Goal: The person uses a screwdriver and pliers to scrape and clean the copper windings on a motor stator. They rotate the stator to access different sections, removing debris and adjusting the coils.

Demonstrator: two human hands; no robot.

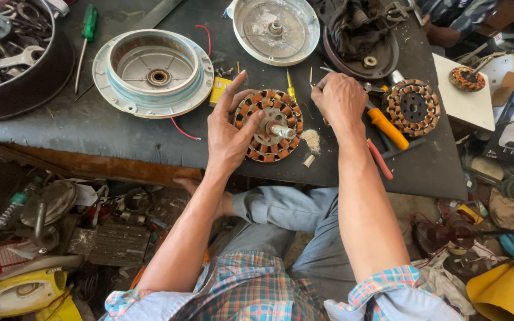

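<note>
Short-sleeved plaid shirt (251,294) in blue, orange, white; blue jeans (292,220).

Dark workbench (120,128), worn top, loaded with fan motor parts.
On it: copper-wound stator (269,125), second stator (413,107), two round metal housings (153,71) (276,28), green screwdriver (85,41), orange-handled tool (388,128), black pan of spanners (28,89).
</note>
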